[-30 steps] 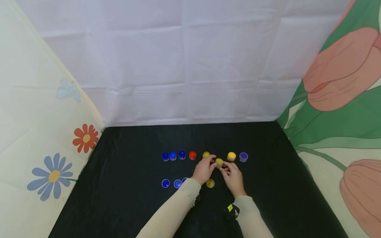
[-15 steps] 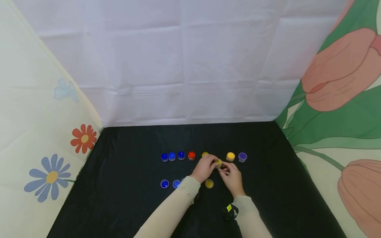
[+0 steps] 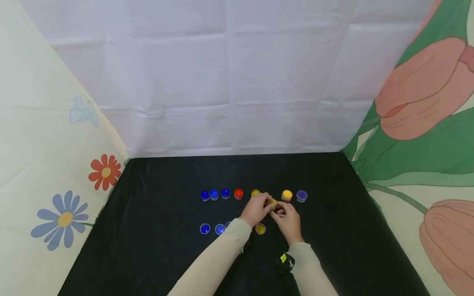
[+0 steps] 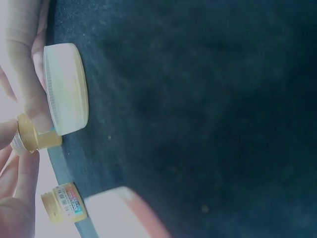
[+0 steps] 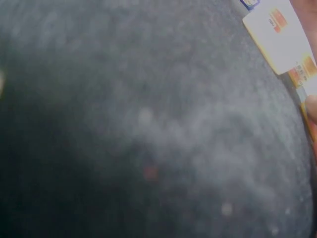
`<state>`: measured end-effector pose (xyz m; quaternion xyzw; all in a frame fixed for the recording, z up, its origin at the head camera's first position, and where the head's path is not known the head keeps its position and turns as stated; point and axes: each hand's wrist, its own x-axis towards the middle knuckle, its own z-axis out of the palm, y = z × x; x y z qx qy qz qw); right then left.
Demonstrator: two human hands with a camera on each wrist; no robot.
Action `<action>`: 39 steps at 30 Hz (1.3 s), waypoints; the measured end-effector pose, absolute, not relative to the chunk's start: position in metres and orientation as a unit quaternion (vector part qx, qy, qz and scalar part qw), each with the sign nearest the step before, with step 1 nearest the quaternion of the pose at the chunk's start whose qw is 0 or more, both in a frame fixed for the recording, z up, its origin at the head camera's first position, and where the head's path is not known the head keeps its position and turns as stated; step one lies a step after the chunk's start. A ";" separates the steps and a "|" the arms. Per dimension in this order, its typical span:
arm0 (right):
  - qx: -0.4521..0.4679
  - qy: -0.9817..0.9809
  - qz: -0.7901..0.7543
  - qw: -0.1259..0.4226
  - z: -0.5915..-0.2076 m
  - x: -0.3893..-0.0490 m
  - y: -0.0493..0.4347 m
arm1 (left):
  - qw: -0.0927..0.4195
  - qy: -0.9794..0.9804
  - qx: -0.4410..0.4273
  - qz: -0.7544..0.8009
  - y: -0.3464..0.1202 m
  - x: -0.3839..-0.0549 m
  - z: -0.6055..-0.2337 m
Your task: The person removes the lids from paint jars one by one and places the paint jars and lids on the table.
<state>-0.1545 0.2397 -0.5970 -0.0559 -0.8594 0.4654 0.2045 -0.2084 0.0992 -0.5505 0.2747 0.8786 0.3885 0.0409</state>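
Two hands grip one yellow jar (image 3: 273, 204): the fingertips of the left hand (image 3: 254, 209) pinch its left side, those of the right hand (image 3: 288, 221) its right. Beyond and left of the left fingers stand three blue jars (image 3: 214, 195) and one red jar (image 3: 238, 194); just past those fingers is one mustard jar (image 3: 255, 192), partly covered. Beyond the right fingers are one warm-yellow jar (image 3: 286, 195) and, farther right, one purple jar (image 3: 301, 196). Nearer the person than the fingertips, three round blue pieces (image 3: 205, 229) show, one mostly behind the left sleeve (image 3: 222, 251), and one round yellow piece (image 3: 261, 229) between the wrists; whether these are lids cannot be told. Compared with one second ago, the left fingers cover more of the gripped jar's top; the counted rows remain in place.
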 end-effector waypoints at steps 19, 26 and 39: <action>-0.081 -0.873 0.452 0.166 -0.588 -0.159 0.239 | 0.039 0.808 0.205 0.550 0.090 -0.196 -0.541; -0.084 -0.882 0.440 0.148 -0.582 -0.170 0.242 | 0.025 0.808 0.216 0.547 0.079 -0.189 -0.541; -0.116 -0.902 0.388 0.150 -0.584 -0.171 0.234 | 0.106 0.827 0.224 0.505 0.071 -0.172 -0.540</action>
